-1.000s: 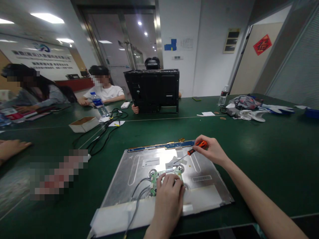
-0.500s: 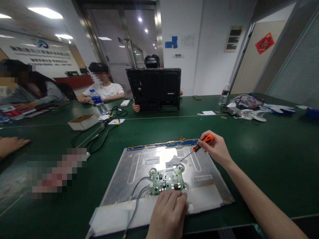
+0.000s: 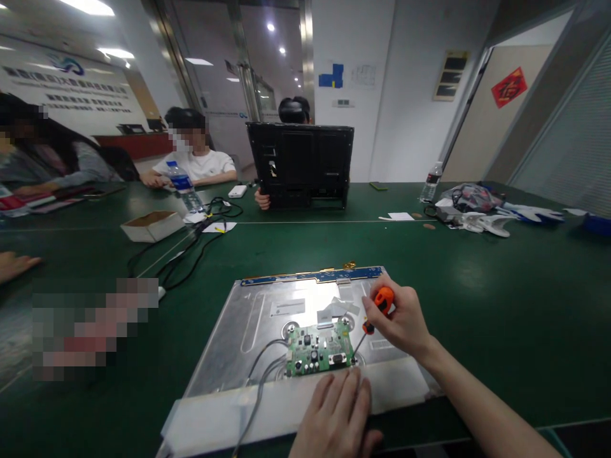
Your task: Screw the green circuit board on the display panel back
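My right hand point(image 3: 398, 315) grips an orange-and-black screwdriver point(image 3: 383, 299), its shaft slanting down to the lower right corner of a green circuit board point(image 3: 317, 346). The board sits on the silver metal back of a display panel point(image 3: 258, 318), which lies on the table. My left hand point(image 3: 337, 410) rests flat, fingers extended, on the white strip point(image 3: 210, 420) along the panel's near edge. Grey cables point(image 3: 262, 385) run from the board's left side toward me. A narrow blue board point(image 3: 315, 276) lines the panel's far edge. The screwdriver's exact tip contact is too small to make out.
Across the green table point(image 3: 458, 280), a person holds up a black monitor housing point(image 3: 300, 165). To the left are a small open box point(image 3: 153, 228), black cables point(image 3: 191, 254) and a water bottle point(image 3: 184, 187). Another bottle point(image 3: 432, 181) and white gloves point(image 3: 482, 221) lie at the right.
My right hand has brought the screwdriver from the board's upper right corner down to its lower right corner, now steeper. My left hand has shifted slightly right and toward me, its fingers straighter.
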Demonstrator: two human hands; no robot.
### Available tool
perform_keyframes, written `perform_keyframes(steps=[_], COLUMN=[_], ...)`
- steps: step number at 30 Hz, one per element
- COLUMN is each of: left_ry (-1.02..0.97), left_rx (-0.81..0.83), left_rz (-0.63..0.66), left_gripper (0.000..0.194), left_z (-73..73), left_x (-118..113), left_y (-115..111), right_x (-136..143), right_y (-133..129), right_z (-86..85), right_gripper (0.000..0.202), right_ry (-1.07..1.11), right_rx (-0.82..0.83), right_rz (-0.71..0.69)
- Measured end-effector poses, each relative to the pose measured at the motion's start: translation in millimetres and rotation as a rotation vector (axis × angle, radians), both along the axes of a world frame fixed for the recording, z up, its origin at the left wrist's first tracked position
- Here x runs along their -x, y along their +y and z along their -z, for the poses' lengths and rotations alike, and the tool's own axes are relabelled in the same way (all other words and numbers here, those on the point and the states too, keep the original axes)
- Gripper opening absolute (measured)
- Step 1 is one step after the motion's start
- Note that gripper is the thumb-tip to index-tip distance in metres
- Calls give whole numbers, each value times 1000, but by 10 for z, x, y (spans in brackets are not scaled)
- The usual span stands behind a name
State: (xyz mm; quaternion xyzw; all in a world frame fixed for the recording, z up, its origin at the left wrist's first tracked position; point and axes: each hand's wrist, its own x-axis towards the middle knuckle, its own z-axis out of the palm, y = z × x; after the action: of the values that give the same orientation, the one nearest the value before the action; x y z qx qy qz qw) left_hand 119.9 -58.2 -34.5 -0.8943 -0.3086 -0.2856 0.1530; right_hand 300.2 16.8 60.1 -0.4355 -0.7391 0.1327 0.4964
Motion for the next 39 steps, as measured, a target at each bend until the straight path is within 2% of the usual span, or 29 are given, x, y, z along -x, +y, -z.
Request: perform_keyframes(steps=[10,22,39], left_ry=[90,98,117], left_rx=[-112,-137,-129], left_rz=[31,24,24], left_gripper=[56,56,56], left_z=[6,-22,21], left_x=[94,80,78], left_y=[58,58,63], right_x=[-13,-7,-10], right_y=[5,-9,-14], right_z=[62,75,92], right_gripper=[20,18,17], right_ry=[9,-20,-13], right_rx=[-17,-19,-145], right_rz=[29,17,-23])
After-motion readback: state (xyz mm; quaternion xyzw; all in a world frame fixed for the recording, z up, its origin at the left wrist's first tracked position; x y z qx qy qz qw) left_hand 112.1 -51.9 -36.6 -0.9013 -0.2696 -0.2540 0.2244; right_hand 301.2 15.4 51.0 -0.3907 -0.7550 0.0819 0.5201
